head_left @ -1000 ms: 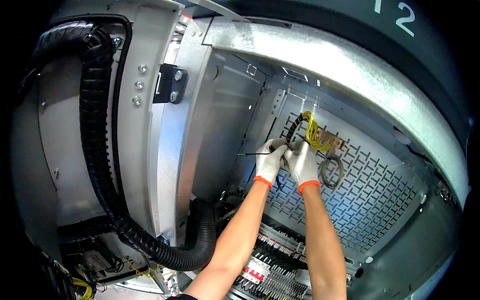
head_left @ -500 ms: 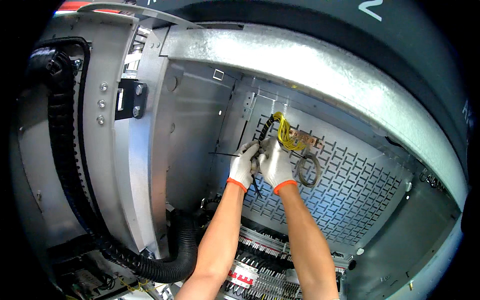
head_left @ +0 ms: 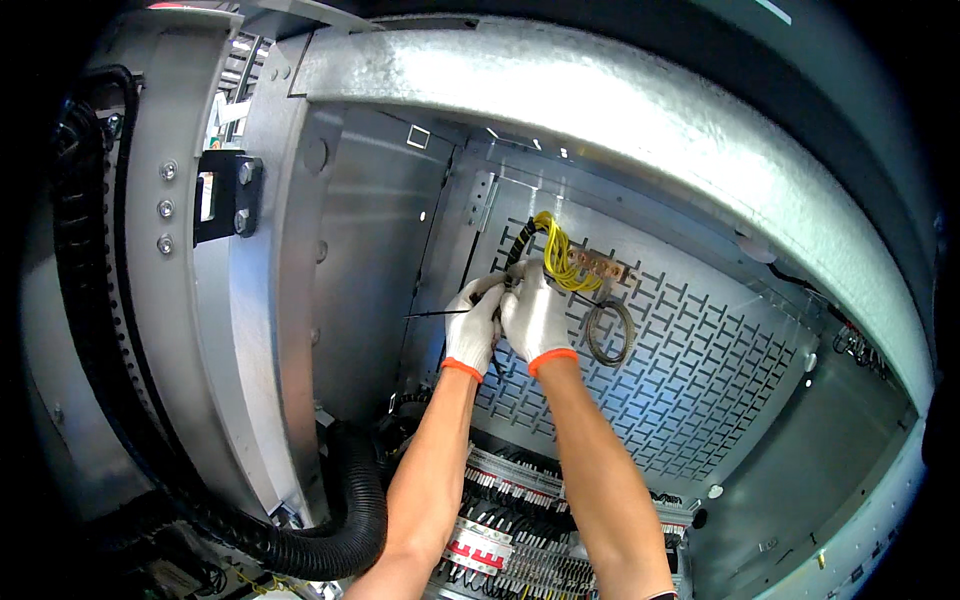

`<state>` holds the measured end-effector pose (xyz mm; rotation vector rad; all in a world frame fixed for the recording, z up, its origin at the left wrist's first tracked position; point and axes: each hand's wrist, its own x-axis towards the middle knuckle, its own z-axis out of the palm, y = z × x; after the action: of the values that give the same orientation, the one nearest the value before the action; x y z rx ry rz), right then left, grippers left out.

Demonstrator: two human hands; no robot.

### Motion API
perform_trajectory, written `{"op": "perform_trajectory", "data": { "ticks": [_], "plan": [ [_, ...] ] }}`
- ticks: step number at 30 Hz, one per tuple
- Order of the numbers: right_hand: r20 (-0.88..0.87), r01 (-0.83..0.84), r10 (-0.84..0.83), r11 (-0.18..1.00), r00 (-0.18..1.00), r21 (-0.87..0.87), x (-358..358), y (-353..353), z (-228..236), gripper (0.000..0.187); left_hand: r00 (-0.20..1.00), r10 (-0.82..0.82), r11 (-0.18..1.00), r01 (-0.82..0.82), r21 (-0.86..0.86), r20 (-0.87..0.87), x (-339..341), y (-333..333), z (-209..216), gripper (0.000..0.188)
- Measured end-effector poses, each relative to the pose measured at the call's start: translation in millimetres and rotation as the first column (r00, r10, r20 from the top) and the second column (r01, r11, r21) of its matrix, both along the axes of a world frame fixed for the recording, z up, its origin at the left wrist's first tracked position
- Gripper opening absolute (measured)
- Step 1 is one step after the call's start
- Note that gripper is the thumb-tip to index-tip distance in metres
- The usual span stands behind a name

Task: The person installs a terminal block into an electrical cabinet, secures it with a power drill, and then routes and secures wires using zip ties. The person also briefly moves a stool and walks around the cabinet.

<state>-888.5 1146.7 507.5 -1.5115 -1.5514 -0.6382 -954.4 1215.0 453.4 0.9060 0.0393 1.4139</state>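
Both my hands wear white knit gloves with orange cuffs and meet at the black-wrapped wire bundle (head_left: 522, 243) on the back panel. My left hand (head_left: 472, 318) is closed, and a thin black cable tie (head_left: 428, 315) juts out to its left. Beside it, my right hand (head_left: 537, 315) is closed at the bundle's lower part, its fingertips mostly hidden. Yellow wires (head_left: 558, 252) fan out of the bundle's top and bend down to a copper bar (head_left: 603, 266). Dark ends hang below, between the gloves.
A coiled grey cable (head_left: 625, 345) hangs right of my right hand. Slots cover the back panel (head_left: 690, 370). Below are rows of wired terminals (head_left: 520, 480) and a red-and-white breaker (head_left: 478, 548). A thick black corrugated conduit (head_left: 355, 490) curves at left; a galvanized beam (head_left: 560, 75) crosses above.
The view has shifted, so the cabinet sits slightly further left and higher. My hands stay at the bundle and have drawn a little closer around it; the cable tie still juts out left.
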Motion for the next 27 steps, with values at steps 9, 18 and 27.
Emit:
{"op": "perform_trajectory", "data": {
  "ticks": [9,18,27],
  "plan": [
    [0.206,-0.132,0.143,0.989,0.968,-0.065,15.3,-9.7,12.0,0.030,0.955,0.233,0.902,-0.143,0.407,-0.181,-22.5,-8.8,-10.1,0.031],
    [0.151,-0.094,0.096,0.995,0.984,-0.024,8.0,-10.7,19.8,0.022,0.734,0.663,0.681,-0.507,0.528,-0.149,-15.8,-19.8,-6.7,0.025],
    [-0.101,-0.131,0.143,0.984,0.985,0.120,-16.9,-24.0,-31.7,0.029,0.663,0.731,0.661,-0.632,0.405,-0.159,-8.4,-6.8,-14.4,0.017]
  ]
}}
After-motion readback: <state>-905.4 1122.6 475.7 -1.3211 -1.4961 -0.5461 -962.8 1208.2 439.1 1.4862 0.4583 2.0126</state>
